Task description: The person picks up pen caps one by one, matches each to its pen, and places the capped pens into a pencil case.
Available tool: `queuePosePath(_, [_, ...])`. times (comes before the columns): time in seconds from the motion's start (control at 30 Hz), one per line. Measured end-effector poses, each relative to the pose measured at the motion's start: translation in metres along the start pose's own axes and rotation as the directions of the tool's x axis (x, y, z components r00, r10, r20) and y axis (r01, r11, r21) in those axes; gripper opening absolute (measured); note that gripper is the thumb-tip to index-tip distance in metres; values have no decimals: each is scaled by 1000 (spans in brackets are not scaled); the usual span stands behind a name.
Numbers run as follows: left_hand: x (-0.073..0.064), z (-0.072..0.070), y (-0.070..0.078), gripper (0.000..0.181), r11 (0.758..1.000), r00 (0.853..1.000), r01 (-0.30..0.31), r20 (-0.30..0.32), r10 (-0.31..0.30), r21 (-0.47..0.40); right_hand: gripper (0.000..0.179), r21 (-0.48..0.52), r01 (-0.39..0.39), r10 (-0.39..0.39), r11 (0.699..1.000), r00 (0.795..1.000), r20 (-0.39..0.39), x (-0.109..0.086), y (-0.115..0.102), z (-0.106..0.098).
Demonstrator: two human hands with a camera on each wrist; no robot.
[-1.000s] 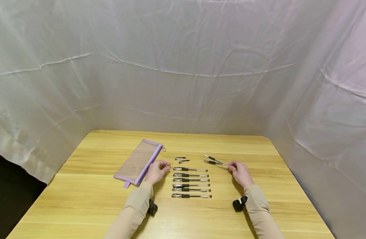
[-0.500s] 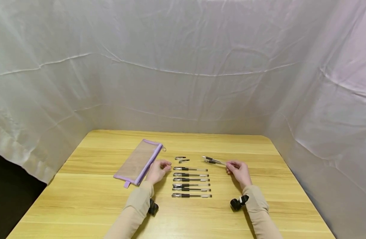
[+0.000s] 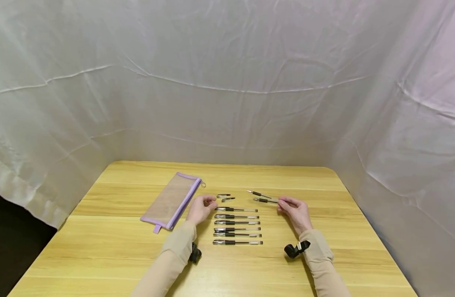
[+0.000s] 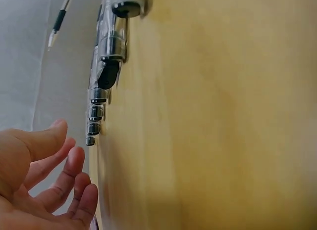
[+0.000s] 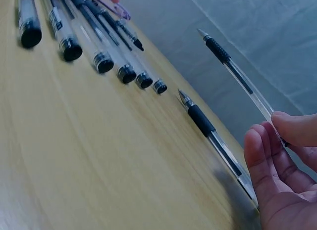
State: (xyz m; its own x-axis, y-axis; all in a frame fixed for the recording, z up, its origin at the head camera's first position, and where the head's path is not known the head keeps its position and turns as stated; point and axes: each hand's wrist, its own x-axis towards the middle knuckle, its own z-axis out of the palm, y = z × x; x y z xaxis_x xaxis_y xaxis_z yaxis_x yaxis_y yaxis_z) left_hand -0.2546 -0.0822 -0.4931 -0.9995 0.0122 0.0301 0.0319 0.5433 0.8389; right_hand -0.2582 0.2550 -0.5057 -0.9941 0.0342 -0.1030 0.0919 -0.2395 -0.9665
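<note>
Nearest on my head feed: beige sleeves, a black wrist camera [image 3: 296,250] on each forearm, bare yellow wood-grain table [image 3: 249,274]. Just beyond, between the forearms, lay a row of six capped, clear plastic pens with black grips [image 3: 230,242], roughly parallel, caps to the left.

Left hand [image 3: 201,209] was beside the cap end of the farthest pen in that row. Thumb and fingers loosely curved, gap between them, nothing held. Couldn't tell if a fingertip touched that pen.

Right hand [image 3: 297,213] pinched the tail of a slim, uncapped clear-barrelled pen with a ribbed black grip [image 5: 237,75]. I had that pen over the right half of the table, raised, bare tip pointing left and away. A second uncapped pen of the same clear-and-black kind [image 5: 219,145] lay on the wood just beside it.

My read on handling: light, stiff, barrel smooth enough to roll or twist in a tail pinch. Ribbed black grip looked the surest hold; metal tip is the fragile, inky end, so keep off it.

Farther: two loose clear-and-black pen caps [image 3: 223,195] past the left fingertips, near each other; a flat mesh pouch with purple edging [image 3: 171,198] left of them. Behind everything, a pale wrinkled curtain [image 3: 227,123].
</note>
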Motion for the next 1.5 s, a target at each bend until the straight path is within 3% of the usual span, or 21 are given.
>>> queuePosePath(0.33, [16, 16, 13, 13, 997, 999, -46, 9, 46, 64, 30, 73, -7, 5, 997, 1000, 22, -5, -1, 1])
queuePosePath(0.6, [21, 25, 16, 15, 993, 1000, 8, -6, -7, 121, 23, 113, 7, -10, 994, 999, 31, -5, 3, 1])
queuePosePath(0.87, [26, 28, 12, 12, 985, 999, 9, -53, 0, 173, 20, 101, -21, 18, 995, 999, 31, -4, 6, 3])
queuePosePath(1.03, [25, 27, 9, 8, 984, 999, -2, -44, 10, 176, 20, 93, -28, 25, 995, 999, 34, -2, 6, 5])
queuePosePath(1.33, [16, 22, 8, 11, 988, 997, -76, -10, 78, 136, 20, 92, -26, 23, 995, 999, 40, -3, 3, 9])
queuePosePath(1.5, [9, 17, 8, 11, 993, 998, -62, -14, 63, 97, 22, 90, -34, 29, 995, 998, 51, -4, 2, 11])
